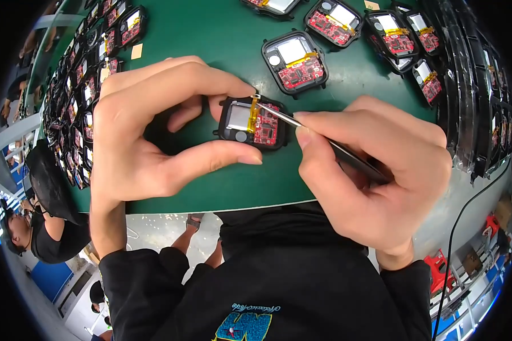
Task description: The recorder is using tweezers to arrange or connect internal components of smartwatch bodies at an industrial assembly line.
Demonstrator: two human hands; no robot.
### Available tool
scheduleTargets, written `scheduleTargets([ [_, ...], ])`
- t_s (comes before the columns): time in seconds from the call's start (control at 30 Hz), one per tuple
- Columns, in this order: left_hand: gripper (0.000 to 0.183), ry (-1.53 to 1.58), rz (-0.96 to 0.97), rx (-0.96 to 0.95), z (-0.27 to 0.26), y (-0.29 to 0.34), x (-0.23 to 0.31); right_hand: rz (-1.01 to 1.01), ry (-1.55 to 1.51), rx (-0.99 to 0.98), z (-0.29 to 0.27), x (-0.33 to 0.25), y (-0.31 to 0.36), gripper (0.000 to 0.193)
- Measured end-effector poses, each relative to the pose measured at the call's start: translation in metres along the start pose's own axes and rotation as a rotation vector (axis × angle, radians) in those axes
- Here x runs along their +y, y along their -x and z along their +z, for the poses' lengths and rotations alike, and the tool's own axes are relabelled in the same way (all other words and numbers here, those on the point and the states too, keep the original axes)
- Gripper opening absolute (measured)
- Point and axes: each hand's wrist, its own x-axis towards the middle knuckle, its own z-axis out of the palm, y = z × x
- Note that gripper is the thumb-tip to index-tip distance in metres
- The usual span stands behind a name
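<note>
A small black device housing (231, 129) lies on the green table, showing a red circuit board (266, 126), a silver battery-like block and yellow tape. My left hand (145, 128) grips this housing by its edges, index finger at the far side and thumb at the near side. Pinched in my right hand (375, 162) is a pair of metal tweezers (281, 116), dark toward the grip. Their tips touch or hover just over the top of the yellow tape, close to my left index fingertip; I cannot tell which.
Another open housing (294, 61) lies just beyond. More housings (393, 40) sit at the far right, and many are stacked along the left (77, 108). Black trays (463, 85) line the right side. The green table's (210, 206) near edge runs before me. Another person (51, 236) is at the left.
</note>
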Motion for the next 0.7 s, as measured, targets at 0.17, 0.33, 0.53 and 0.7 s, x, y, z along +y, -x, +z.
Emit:
scheduleTargets([
  [0.17,0.065,0.022,0.006,-0.006,-0.001,-0.001,-0.003,0.021,-0.028,-0.013,-0.001,-0.001,-0.002,0.02],
  [0.33,0.066,0.035,0.032,-0.032,-0.003,0.0,-0.009,0.004,-0.029,-0.013,-0.005,0.0,0.0,0.02],
  [0.53,0.066,0.083,0.033,-0.054,-0.006,0.0,-0.01,-0.048,0.049,-0.001,-0.005,-0.003,0.002,0.028],
  [0.7,0.065,0.064,0.064,-0.055,-0.004,0.0,-0.013,-0.087,0.128,0.019,-0.001,0.0,0.004,0.032],
])
